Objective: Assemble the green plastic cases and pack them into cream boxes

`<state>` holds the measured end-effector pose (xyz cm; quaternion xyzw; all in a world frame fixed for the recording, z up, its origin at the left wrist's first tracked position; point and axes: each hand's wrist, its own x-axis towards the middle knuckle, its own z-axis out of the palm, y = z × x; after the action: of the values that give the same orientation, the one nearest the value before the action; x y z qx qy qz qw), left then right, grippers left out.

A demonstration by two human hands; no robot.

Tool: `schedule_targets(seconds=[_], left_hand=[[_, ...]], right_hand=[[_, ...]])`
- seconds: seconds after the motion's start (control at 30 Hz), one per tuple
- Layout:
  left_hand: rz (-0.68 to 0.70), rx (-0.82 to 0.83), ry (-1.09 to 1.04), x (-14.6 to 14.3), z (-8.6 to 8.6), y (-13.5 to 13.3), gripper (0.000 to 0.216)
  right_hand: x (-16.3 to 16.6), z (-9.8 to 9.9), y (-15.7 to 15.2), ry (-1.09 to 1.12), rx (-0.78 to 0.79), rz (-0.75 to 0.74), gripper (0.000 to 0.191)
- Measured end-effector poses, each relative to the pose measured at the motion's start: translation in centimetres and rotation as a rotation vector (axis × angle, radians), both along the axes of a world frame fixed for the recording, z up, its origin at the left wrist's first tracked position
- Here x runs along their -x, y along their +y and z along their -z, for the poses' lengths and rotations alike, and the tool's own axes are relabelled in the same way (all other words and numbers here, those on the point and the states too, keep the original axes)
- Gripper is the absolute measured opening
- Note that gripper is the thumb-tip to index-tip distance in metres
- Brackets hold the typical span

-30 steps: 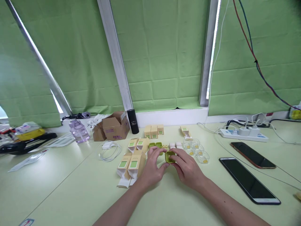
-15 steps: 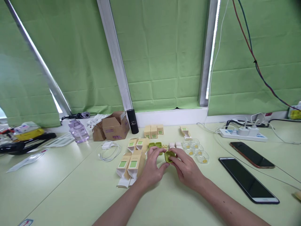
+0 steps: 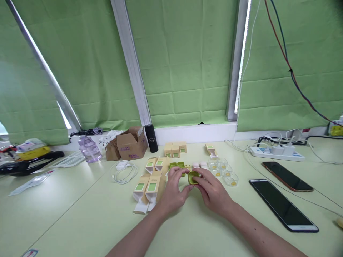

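Note:
A small olive-green square cup [image 3: 192,176] is held up between my two hands, its hollow side facing me. My left hand [image 3: 175,187] pinches its left rim with thumb and forefinger. From the right, my right hand [image 3: 214,187] grips the cup too, with fingertips reaching into the hollow; whether something small lies under them I cannot tell. Just behind stand more green cups [image 3: 177,165], partly hidden by my left hand. White blocks [image 3: 199,165] and clear plastic cups with yellow centres [image 3: 222,167] lie beyond my right hand. Open-ended kraft boxes [image 3: 152,184] lie left of my left hand.
Small closed boxes [image 3: 175,148] and one open box [image 3: 211,150] stand farther back. A white cable [image 3: 125,171], a cardboard carton [image 3: 132,144], a black bottle [image 3: 151,138] and a purple jug [image 3: 89,149] are leftward. Rightward are two phones [image 3: 282,203] and a power strip [image 3: 277,152].
The green cup has turned and tilted slightly in my fingers. My right fingertips have shifted a little within its hollow. Everything else stays where it was.

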<state>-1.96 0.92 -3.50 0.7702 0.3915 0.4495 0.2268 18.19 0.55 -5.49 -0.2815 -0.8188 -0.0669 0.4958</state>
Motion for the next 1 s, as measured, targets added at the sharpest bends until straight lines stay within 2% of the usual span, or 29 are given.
schedule_targets(seconds=[0.2,0.57,0.77,0.93,1.0], left_hand=[[-0.006,-0.011,-0.014,0.06,0.01,0.1,0.036],[-0.04,-0.007,0.012,0.08,0.02,0.4,0.034],[-0.058,-0.024,0.03,0.21,-0.2,0.44,0.031],[-0.049,-0.051,0.025,0.24,-0.45,0.09,0.024],[-0.046,-0.092,0.035,0.19,-0.38,-0.04,0.03]], right_hand=[[-0.19,0.0,-0.33,0.033,0.096,0.003,0.041],[-0.19,0.06,-0.25,0.125,0.161,-0.063,0.04],[0.11,0.42,0.14,0.244,0.217,-0.074,0.026],[0.31,-0.07,0.07,0.379,0.37,-0.109,0.02],[0.37,-0.31,-0.05,0.434,0.46,-0.132,0.022]])
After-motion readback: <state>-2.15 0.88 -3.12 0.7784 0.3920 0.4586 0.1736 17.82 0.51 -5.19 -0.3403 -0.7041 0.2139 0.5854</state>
